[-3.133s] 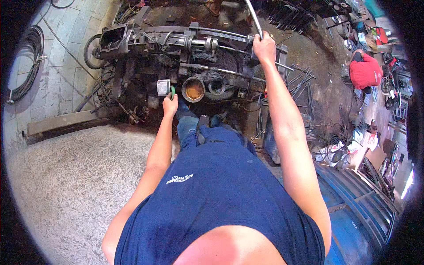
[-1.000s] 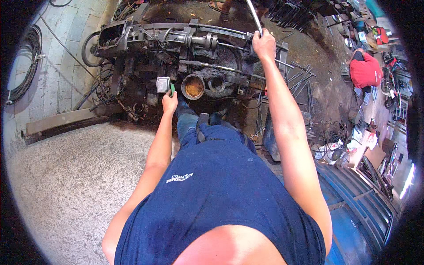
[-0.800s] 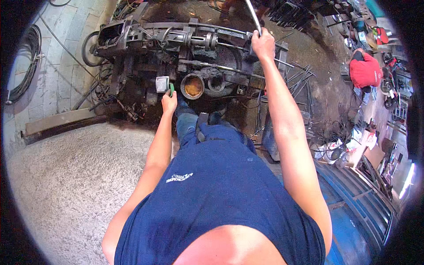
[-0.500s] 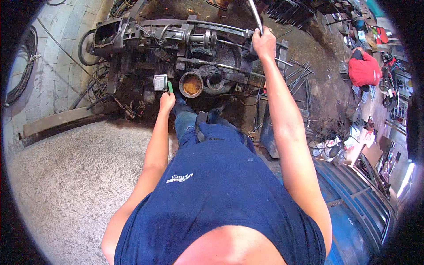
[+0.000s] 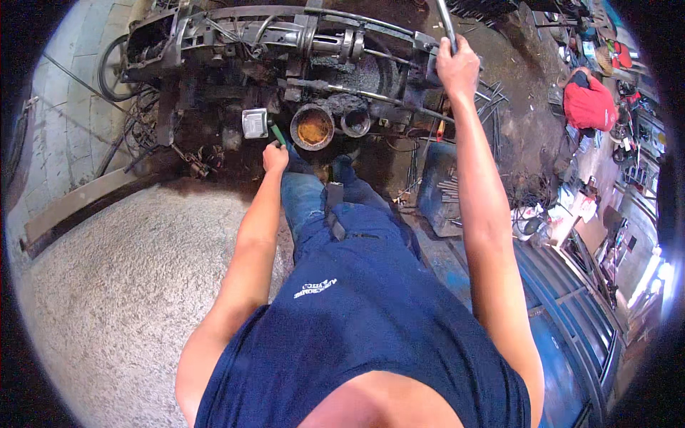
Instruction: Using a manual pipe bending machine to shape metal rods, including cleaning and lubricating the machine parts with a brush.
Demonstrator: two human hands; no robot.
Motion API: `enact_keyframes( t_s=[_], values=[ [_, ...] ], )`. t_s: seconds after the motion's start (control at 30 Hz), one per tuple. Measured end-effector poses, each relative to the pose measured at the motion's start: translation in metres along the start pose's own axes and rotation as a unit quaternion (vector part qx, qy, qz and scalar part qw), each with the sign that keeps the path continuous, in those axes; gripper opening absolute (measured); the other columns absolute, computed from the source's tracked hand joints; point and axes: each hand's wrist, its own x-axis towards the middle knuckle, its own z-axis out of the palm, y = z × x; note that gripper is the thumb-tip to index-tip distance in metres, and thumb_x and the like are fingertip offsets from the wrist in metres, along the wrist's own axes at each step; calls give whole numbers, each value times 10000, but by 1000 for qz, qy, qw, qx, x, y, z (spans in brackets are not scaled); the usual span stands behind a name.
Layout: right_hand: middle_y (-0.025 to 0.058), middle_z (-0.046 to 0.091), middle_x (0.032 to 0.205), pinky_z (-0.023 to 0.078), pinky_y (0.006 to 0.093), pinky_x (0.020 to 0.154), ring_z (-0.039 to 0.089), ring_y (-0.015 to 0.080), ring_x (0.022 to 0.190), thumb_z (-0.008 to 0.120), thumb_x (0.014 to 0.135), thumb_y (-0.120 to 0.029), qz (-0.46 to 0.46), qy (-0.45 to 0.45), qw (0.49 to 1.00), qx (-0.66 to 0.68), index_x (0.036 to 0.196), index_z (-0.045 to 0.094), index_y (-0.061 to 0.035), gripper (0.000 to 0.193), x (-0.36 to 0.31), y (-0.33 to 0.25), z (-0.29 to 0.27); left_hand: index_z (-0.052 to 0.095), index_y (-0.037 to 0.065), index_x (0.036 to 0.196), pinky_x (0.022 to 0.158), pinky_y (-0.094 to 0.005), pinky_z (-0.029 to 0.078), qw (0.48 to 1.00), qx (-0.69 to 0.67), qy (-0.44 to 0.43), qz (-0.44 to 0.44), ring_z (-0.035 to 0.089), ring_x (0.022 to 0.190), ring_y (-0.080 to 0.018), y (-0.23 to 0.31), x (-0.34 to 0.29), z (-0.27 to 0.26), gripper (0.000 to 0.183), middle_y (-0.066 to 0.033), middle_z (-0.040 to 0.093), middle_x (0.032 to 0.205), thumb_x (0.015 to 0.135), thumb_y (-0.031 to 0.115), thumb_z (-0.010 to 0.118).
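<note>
Okay, the green handle (image 5: 277, 133) now leans further toward the square box (image 5: 255, 123) by the near edge of the machine (image 5: 302, 43), left hand (image 5: 275, 157) wrapped round its end; right hand (image 5: 459, 69) still grips the metal bar (image 5: 446, 21), so neither's free.

A red-shirted person (image 5: 589, 105) is well apart from blue framework (image 5: 562, 349).

I see a navy shirt (image 5: 385, 307) with a wide, rounded neckline (image 5: 378, 367) on its near side, short sleeves (image 5: 510, 381) and a small white print (image 5: 314, 288) left of its middle. Farther off I make out blue jeans (image 5: 303, 196), faded on the left leg, and a dark strap (image 5: 335, 198) by the waist. The left hand (image 5: 275, 155) and right hand (image 5: 457, 68) are bare.
</note>
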Motion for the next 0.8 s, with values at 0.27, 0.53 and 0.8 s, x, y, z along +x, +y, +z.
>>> enact_keyframes(
  t_s=[0.27, 0.53, 0.8],
  values=[
    [264, 646, 853, 489, 457, 784, 632, 418, 865, 575, 833, -313, 10, -11, 1000, -9, 970, 629, 26, 369, 2, -5, -1, 631, 108, 1144, 853, -468, 489, 994, 107, 7, 37, 613, 1009, -355, 13, -27, -52, 418, -184, 657, 1029, 787, 326, 645],
    [263, 646, 927, 490, 452, 814, 626, 404, 908, 595, 801, -303, 6, -14, 1000, -4, 1051, 620, 21, 410, 6, 0, 0, 622, -3, 1131, 792, -368, 502, 990, -70, 77, 95, 663, 881, -290, 49, -67, -103, 441, -158, 688, 914, 823, 312, 641],
    [264, 631, 1010, 485, 448, 857, 618, 398, 951, 589, 793, -282, -4, -37, 999, 39, 1127, 578, 42, 466, 6, 8, -3, 641, -3, 1111, 767, -284, 501, 942, -316, 39, 104, 662, 823, -162, 85, -104, -89, 333, -109, 693, 897, 881, 237, 620]
  ],
)
